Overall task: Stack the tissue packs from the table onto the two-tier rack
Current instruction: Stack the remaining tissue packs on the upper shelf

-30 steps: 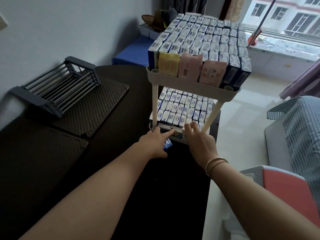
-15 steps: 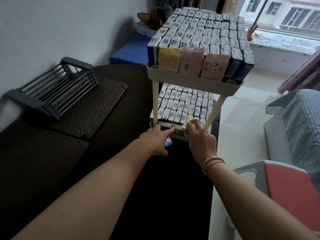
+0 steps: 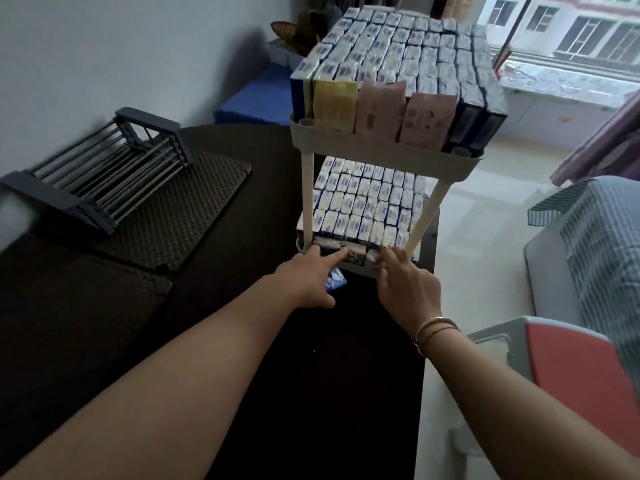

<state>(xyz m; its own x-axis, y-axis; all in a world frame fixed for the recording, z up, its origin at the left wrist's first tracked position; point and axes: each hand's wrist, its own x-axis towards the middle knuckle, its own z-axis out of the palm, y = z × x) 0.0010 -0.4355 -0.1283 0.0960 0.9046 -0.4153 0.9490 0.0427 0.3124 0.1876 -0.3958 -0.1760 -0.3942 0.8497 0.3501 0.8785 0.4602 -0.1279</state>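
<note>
A beige two-tier rack [image 3: 377, 154] stands on the dark table [image 3: 311, 375], both tiers packed with upright tissue packs. The upper tier holds blue-and-white packs [image 3: 398, 53] plus yellow and pink ones at the front. The lower tier shows rows of white-and-blue packs [image 3: 360, 202]. My left hand [image 3: 306, 278] holds a blue tissue pack [image 3: 335, 284] under its palm, with the index finger stretched onto a pack at the lower tier's front edge. My right hand [image 3: 405, 285] rests its fingertips on the packs at that same front edge, fingers bent.
A grey slatted rack [image 3: 100, 181] lies tilted on dark textured mats [image 3: 180, 216] at the table's left. To the right are a red-and-grey chair [image 3: 575, 368], a striped bed [image 3: 602, 244] and pale floor. A blue surface sits behind the table.
Both hands stay at the lower tier's front edge with barely any shift. The camera has moved slightly closer and lower.
</note>
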